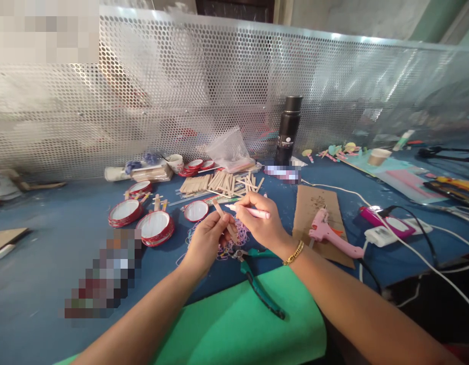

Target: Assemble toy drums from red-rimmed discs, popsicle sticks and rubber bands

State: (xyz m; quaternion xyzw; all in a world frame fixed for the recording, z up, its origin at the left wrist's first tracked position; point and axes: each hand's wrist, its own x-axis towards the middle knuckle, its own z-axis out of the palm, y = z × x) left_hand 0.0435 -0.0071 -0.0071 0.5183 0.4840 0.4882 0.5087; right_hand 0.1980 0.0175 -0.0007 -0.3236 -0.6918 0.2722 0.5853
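L hand (206, 235) pinches a flat wooden stick (219, 208) btwn thumb & fingers, stick tilted, its top end leaning L, held above the middle of the blue table (40, 284). R hand (260, 213), w/ a gold bracelet (294, 253) at the wrist, grips a pale pen (260, 213), slim end pointing L at the stick; can't tell if tip touches. Both grips narrow, closed on what they hold. Under/around the hands: heap of pastel cord (190, 233). Green-handled pliers (260, 294) just below R hand, partly on the green sheet (219, 324) at the nr edge. Beyond the hands, a pile of wooden sticks (226, 182), w/ a clear plastic bag (230, 147) behind. Small red-rimmed disc (196, 211) just L of the held stick; two bigger red-rimmed drums (155, 228) farther L, sticks poking out by their rims. To the R, pink glue gun (323, 229) on cardboard (300, 203); black bottle (289, 132) stands upright at the back, nr the perforated metal screen (238, 76).
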